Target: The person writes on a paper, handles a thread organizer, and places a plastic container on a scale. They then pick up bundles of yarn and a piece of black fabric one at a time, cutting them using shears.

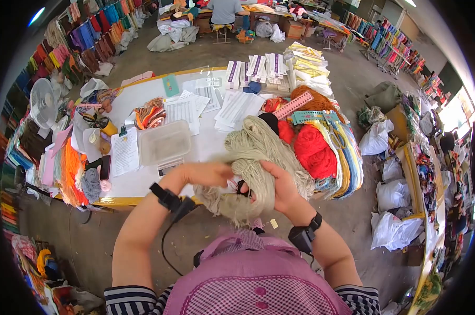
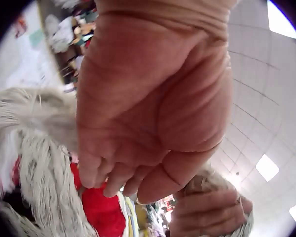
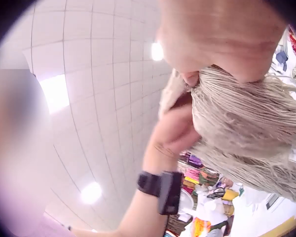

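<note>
A thick skein of pale beige yarn (image 1: 258,178) hangs in front of me at the table's near edge. My right hand (image 1: 287,191) grips it, thumb on top of the strands and fingers passed through from beneath. In the right wrist view, the beige strands (image 3: 237,108) bunch under that hand. My left hand (image 1: 208,174) is at the skein's left side, fingers pointing toward the strands. Seen in the left wrist view, the left palm (image 2: 138,108) is bare, its fingers lightly bent with no yarn inside them. Loose beige strands (image 2: 49,182) hang beyond it.
Red yarn (image 1: 315,152) and multicoloured skeins (image 1: 347,163) lie right of the beige yarn. A clear plastic box (image 1: 165,143), a clipboard (image 1: 124,152) and paper sheets (image 1: 240,109) are on the white table (image 1: 203,142). A fan (image 1: 43,103) stands at left. Another person (image 1: 224,11) sits far back.
</note>
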A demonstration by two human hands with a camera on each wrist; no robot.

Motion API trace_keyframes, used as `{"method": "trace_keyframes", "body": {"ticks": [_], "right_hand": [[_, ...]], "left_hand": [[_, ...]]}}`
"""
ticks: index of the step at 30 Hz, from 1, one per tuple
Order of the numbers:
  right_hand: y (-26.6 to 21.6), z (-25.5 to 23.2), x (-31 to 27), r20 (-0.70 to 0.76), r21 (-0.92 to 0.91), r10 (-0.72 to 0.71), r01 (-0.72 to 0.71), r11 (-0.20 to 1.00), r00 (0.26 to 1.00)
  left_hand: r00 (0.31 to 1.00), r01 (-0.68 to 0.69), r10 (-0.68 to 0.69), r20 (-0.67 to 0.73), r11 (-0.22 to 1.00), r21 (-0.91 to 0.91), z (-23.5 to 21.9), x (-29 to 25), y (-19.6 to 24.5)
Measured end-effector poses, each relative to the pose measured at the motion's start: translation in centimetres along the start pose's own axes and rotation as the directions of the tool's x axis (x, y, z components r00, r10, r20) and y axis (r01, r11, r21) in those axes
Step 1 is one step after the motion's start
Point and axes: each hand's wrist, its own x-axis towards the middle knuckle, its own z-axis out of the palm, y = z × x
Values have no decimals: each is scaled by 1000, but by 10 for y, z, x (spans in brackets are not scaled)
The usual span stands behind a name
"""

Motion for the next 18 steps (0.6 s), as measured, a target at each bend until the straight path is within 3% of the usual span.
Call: {"method": "trace_keyframes", "body": {"ticks": [1,2,4,6,7,8,10,12,13,15,16,17,18], "right_hand": [[-3,-9,4,147,76,77,-89,993,986],[-4,-8,5,147,73,79,-90,993,986],[-2,-4,5,131,115,125,-141,983,983],[0,0,0,178,130,96,-120,984,979],[0,3,-3,226,147,56,-91,985,973],[-4,9,-9,220,148,57,-91,985,974],[-16,19,-23,171,-308,-6,59,950,985],[-23,1,-18,80,-323,-74,96,942,994],[-27,-4,-17,-4,-341,-129,120,932,992],[-33,-8,-13,-44,-331,-176,152,931,983],[-34,-8,-11,-79,-326,-213,177,929,974],[-31,-15,-4,-87,-319,-228,190,929,970],[-28,-31,7,-113,-547,-286,181,817,951]], "left_hand": [[993,-77,95,64,967,-243,14,-6,14],[977,-160,212,26,809,-566,34,0,8],[985,-150,171,-16,810,-567,62,14,9],[983,-143,69,-168,864,-482,76,18,24],[982,-190,151,-116,811,-554,81,44,-13],[982,-191,153,-114,808,-557,75,41,-5],[874,-477,359,-327,762,-439,47,30,19],[685,-708,544,-485,653,-268,25,25,38],[690,-707,548,-473,652,-275,24,26,39],[612,-790,530,-587,423,-444,24,31,40],[621,-784,536,-572,425,-453,25,35,46],[601,-783,397,-694,119,-610,26,39,54],[616,-723,226,-755,-218,-655,28,44,64]]}}
